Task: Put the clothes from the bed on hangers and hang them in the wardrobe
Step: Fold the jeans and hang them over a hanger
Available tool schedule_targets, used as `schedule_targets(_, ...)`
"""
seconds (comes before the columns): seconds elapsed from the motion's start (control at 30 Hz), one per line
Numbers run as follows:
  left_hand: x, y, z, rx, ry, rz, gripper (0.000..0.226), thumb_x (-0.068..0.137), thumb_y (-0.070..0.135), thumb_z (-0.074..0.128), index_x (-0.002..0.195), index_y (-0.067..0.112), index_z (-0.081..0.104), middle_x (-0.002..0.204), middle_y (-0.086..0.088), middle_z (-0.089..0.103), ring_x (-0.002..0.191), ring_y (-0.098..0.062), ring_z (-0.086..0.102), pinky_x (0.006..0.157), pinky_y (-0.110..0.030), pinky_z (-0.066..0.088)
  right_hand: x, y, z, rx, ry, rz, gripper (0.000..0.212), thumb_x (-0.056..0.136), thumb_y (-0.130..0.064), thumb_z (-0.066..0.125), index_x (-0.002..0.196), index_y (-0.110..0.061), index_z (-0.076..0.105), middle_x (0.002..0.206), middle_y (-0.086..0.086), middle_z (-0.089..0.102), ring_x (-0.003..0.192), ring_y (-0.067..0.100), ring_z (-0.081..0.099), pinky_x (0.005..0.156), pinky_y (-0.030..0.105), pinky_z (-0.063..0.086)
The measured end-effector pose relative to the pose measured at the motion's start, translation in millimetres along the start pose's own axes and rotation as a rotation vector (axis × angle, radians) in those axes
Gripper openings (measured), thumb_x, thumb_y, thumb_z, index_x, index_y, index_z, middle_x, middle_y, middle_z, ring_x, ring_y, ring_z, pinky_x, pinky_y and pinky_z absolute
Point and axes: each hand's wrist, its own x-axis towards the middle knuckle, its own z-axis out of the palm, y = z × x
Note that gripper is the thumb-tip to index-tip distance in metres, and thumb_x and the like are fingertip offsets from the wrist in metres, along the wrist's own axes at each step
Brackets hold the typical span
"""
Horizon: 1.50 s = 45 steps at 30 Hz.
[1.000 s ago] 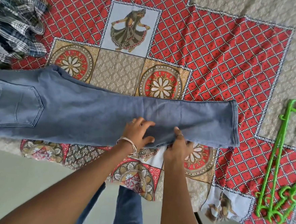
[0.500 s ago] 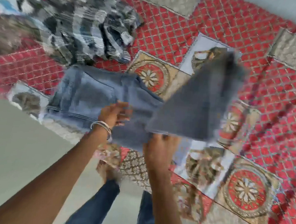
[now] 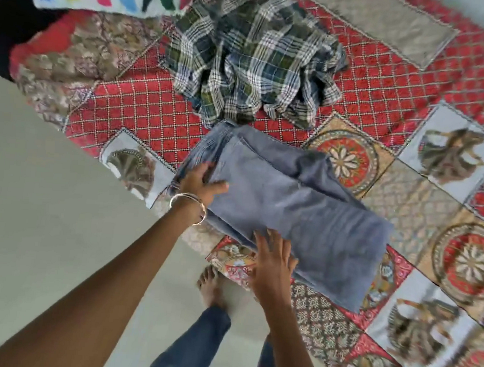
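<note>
From the head camera, the folded grey jeans (image 3: pixel 296 213) lie at the near edge of the bed (image 3: pixel 142 113), the left hand (image 3: pixel 199 184) resting on their left end with fingers spread, the right hand (image 3: pixel 271 260) flat and open on the near fold, a crumpled plaid shirt (image 3: pixel 252 58) just beyond.

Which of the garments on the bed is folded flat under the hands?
The grey-blue jeans, at the bed's near edge. The plaid shirt behind them lies crumpled in a heap, untouched.

Folded grey-blue jeans (image 3: pixel 296 210) on bed, crumpled plaid shirt (image 3: pixel 252 55) beyond
</note>
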Motion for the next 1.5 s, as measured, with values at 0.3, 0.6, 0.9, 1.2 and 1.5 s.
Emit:
schedule_targets(0.3, 28, -22, -57, 0.549, 0.163, 0.184, 0.077, 0.068, 0.042, 0.074, 0.135, 0.015, 0.048, 0.118, -0.013, 0.059, 0.107, -0.035, 0.055, 0.094, -0.049, 0.045, 18, 15, -15, 0.138, 0.198, 0.378, 0.047, 0.096, -0.031, 0.047, 0.14, -0.017, 0.046, 0.152, 0.013, 0.033, 0.134, 0.035, 0.029, 0.099, 0.055, 0.031)
schedule_targets(0.6, 57, 1, -23, 0.544, 0.136, 0.35, 0.037, 0.09, 0.023, 0.061, 0.12, 0.003, 0.051, 0.104, -0.009, 0.054, 0.093, -0.031, 0.054, 0.079, -0.038, 0.047, 63, 0, -46, 0.043, 0.036, -0.086, 0.064, 0.099, -0.044, 0.04, 0.153, -0.035, 0.007, 0.162, -0.005, -0.012, 0.149, 0.023, -0.008, 0.114, 0.055, 0.01)
schedule_targets(0.9, 128, 66, -10, 0.492, -0.003, 0.016, 0.042, 0.094, 0.047, 0.051, 0.079, 0.009, 0.06, 0.072, -0.017, 0.057, 0.072, -0.022, 0.051, 0.069, -0.034, 0.043, 120, 3, -91, 0.452, 0.434, 0.377, 0.03, 0.095, -0.019, 0.054, 0.123, -0.013, 0.058, 0.124, 0.013, 0.055, 0.122, 0.032, 0.043, 0.098, 0.05, 0.029)
schedule_targets(1.2, 152, 77, -7, 0.423, 0.056, -0.024, 0.011, 0.083, 0.008, 0.069, 0.093, 0.005, 0.071, 0.086, -0.008, 0.068, 0.069, -0.017, 0.058, 0.066, -0.017, 0.048, 159, 42, -95, 0.519, 0.386, 0.447, 0.028, 0.09, -0.019, 0.065, 0.111, 0.0, 0.063, 0.108, 0.021, 0.064, 0.109, 0.039, 0.053, 0.089, 0.042, 0.038)
schedule_targets(1.5, 142, 49, -24, 0.011, 0.25, -0.074, 0.03, 0.092, 0.028, 0.061, 0.112, 0.006, 0.067, 0.099, -0.007, 0.064, 0.094, -0.019, 0.056, 0.076, -0.021, 0.042, 170, 54, -100, 0.539, 0.396, 0.561, 0.024, 0.097, -0.023, 0.053, 0.107, -0.004, 0.063, 0.113, 0.022, 0.06, 0.115, 0.039, 0.048, 0.089, 0.046, 0.035)
